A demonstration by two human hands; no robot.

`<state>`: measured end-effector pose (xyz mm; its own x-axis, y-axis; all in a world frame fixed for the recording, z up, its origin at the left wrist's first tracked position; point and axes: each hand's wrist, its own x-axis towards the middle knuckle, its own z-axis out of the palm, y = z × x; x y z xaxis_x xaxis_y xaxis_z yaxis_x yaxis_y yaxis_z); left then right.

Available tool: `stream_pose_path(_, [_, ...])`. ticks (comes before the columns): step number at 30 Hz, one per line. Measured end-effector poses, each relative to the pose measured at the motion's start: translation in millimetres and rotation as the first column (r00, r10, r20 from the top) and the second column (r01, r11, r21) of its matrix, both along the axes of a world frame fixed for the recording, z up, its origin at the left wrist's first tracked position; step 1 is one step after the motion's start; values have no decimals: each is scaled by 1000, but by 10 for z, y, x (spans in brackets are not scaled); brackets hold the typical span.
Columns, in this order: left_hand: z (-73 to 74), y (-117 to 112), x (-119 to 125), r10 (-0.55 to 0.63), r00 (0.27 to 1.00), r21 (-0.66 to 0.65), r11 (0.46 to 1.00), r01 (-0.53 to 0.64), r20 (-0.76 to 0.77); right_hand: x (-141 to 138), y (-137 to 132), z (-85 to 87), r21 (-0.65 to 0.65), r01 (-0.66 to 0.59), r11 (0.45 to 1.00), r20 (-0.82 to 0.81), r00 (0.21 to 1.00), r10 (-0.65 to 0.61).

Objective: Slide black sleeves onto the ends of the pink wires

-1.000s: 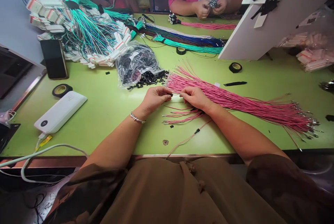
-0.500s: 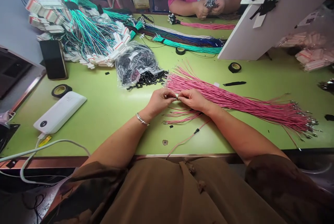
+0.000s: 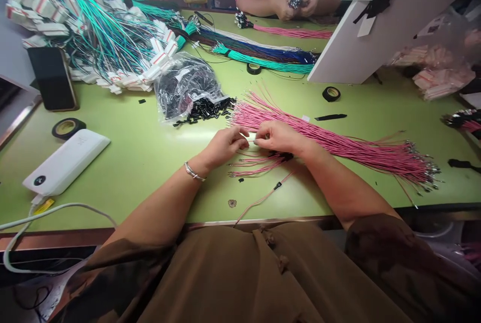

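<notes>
My left hand [image 3: 224, 146] is closed with its fingers curled, and a thin pink wire [image 3: 251, 141] spans the small gap to my right hand [image 3: 280, 137]. The thumb and forefinger of the right hand pinch this wire at a small dark bit, too tiny to identify. Just behind both hands fans out a thick bundle of pink wires [image 3: 330, 143] with metal tips. Below the right hand a few pink wires [image 3: 255, 166] lie loose, beside black material partly hidden by the wrist. One pink wire with a black piece [image 3: 277, 185] runs toward the table's front edge.
A plastic bag [image 3: 188, 87] spills small black parts. To the left are a phone [image 3: 53, 79], a tape roll [image 3: 68, 128] and a white power bank [image 3: 67, 162]. A black cutter [image 3: 330, 117] and another tape roll [image 3: 331, 94] lie right. Across the table, a person's hands [image 3: 296, 4] hold a wire bundle.
My fingertips, together before, have drawn slightly apart, and a bit of pink wire shows between them. The whole view has shifted, so things appear farther left.
</notes>
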<state>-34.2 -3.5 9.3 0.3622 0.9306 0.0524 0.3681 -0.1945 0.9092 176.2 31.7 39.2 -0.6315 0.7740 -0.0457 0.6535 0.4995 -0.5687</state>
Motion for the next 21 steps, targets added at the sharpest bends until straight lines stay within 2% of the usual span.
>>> stream_pose_path(3, [22, -1, -14, -94, 987, 30, 995, 98, -130, 215, 34, 209, -169, -41, 985, 271, 959, 87])
stream_pose_path(5, [39, -12, -21, -198, 954, 62, 974, 217, -223, 331, 45, 294, -262, -44, 964, 353, 925, 138])
stream_pose_path(7, [57, -29, -18, -267, 917, 123, 942, 313, -296, 367, 44, 319, -267, -50, 962, 374, 915, 151])
stream_pose_path(9, [78, -47, -7, -298, 896, 167, 916, 366, -328, 298, 31, 290, -185, -75, 980, 336, 932, 135])
stream_pose_path(11, [105, -63, 6, -336, 889, 146, 907, 394, -312, 139, 8, 216, -22, -69, 997, 241, 968, 73])
stream_pose_path(13, [137, -77, 16, -370, 896, 82, 913, 399, -247, -59, -21, 107, 173, 22, 985, 159, 986, -50])
stream_pose_path(15, [169, -85, 8, -371, 916, 15, 926, 377, -150, -234, -51, -17, 301, 83, 950, 230, 960, -156])
stream_pose_path(17, [196, -75, -34, -351, 931, -42, 936, 349, -102, -341, -74, -130, 366, 107, 925, 320, 918, -233])
stream_pose_path(19, [209, -29, -137, -295, 945, -64, 955, 288, -144, -377, -84, -218, 409, 103, 907, 371, 889, -268])
stream_pose_path(21, [204, 56, -314, -103, 960, 0, 994, 106, -259, -371, -85, -276, 448, 67, 891, 393, 881, -264])
